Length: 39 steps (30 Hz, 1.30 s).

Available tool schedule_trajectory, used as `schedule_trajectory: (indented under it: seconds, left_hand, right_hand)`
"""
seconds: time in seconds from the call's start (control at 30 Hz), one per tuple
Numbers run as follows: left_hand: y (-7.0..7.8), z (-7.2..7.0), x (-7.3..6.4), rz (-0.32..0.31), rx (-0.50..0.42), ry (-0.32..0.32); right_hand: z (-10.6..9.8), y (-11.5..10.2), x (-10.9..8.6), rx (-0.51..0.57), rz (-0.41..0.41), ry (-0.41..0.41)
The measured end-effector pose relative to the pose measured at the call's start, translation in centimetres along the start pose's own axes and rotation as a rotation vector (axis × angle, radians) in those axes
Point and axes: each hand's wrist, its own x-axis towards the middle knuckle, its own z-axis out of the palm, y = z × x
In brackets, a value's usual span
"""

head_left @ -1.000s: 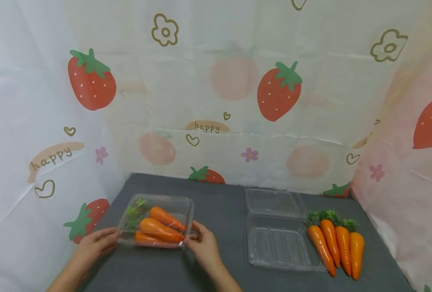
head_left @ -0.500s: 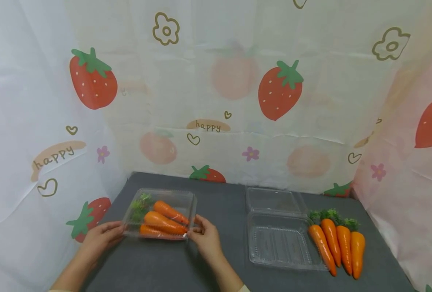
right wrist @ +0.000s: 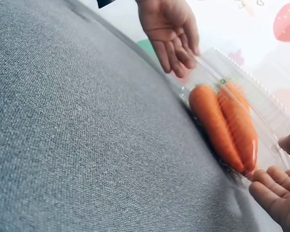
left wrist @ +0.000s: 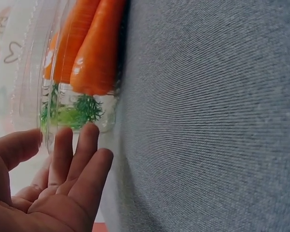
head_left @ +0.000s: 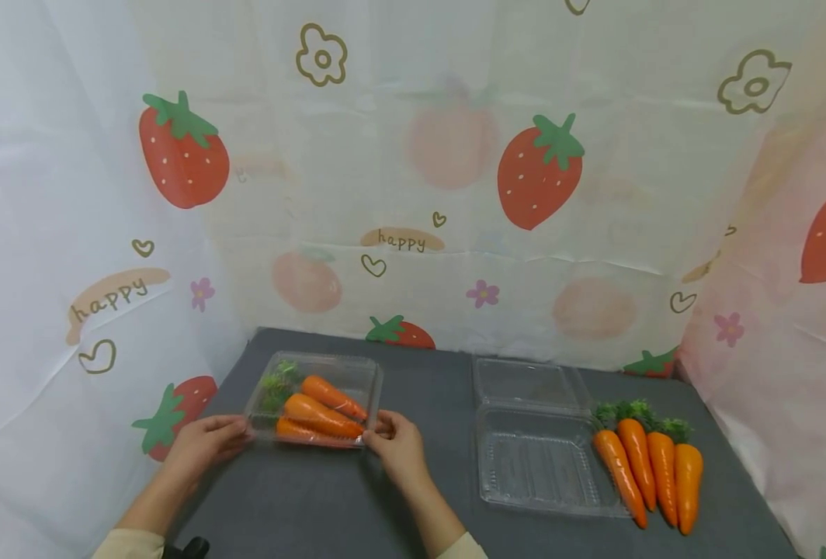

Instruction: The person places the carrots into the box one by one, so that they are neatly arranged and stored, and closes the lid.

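Note:
A clear plastic clamshell box [head_left: 366, 373] with its lid down lies at the back left of the dark table. Through its lid show orange carrots [head_left: 322, 415], their green leafy tops [head_left: 280, 384] toward the left. My left hand [head_left: 206, 446] holds the box's left end, the thumb and fingers on either side of its rim in the left wrist view. At the opposite end my right hand [head_left: 400, 454] grips the near right corner, thumb above the rim and fingers below. In the right wrist view, the box's underside [right wrist: 234, 180] is close over the cloth.
A second clear clamshell box [head_left: 535, 466] stands open at the right, its lid [head_left: 525, 382] folded back. Several carrots [head_left: 657, 470] with green tops lie side by side against its right edge. Printed sheets [head_left: 413, 155] wall the table [head_left: 427, 388] at the back and both sides.
Both hands have moved the filled box away from me and slightly right, toward the back of the table. The open box and the loose carrots stay where they were.

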Motion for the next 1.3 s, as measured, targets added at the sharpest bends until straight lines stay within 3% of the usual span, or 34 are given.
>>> schedule_trajectory:
  seconds: [0.1, 0.37, 0.6, 1.3]
  left_hand:
    - [0.07, -0.08, 0.03, 0.000, -0.022, -0.019]
    - [-0.18, -0.16, 0.17, -0.014, -0.124, -0.063]
    - [-0.37, -0.03, 0.32, -0.008, -0.167, -0.064]
    - [-0.58, 0.25, 0.87, -0.038, -0.252, -0.028]
  right_hand:
    - [0.15, 0.00, -0.13, 0.010, 0.032, 0.001]
    - [0.28, -0.08, -0.63, 0.257, 0.101, -0.072]
    - [0.20, -0.24, -0.59, 0.349, 0.202, -0.124]
    - [0.70, 0.70, -0.17, 0.396, 0.117, -0.076]
